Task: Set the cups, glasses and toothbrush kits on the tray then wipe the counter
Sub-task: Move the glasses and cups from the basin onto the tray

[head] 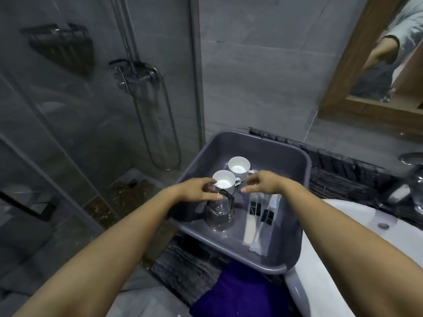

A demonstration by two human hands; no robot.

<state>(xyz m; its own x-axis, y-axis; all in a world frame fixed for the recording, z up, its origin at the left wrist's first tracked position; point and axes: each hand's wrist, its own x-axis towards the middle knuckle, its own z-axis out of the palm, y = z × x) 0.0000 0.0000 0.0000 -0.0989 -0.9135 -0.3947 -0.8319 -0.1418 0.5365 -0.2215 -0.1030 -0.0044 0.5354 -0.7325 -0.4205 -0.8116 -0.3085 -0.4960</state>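
A grey tray [297, 161] sits on the dark counter beside the sink. Two white cups stand in it, the near cup [225, 182] and the far cup [239, 167]. A clear glass [220, 212] stands at the tray's front left. Two wrapped toothbrush kits [259, 219] lie side by side at the front right. My left hand [199, 189] rests on the rim of the glass, fingers curled around its top. My right hand [263, 181] hovers over the kits' far ends with fingers spread and nothing in it.
A purple cloth [238, 294] lies on the counter in front of the tray. The white sink [343, 243] is at the right with a faucet [412, 161] behind it. A glass shower wall [68, 133] is at left. A wood-framed mirror [343, 88] hangs at upper right.
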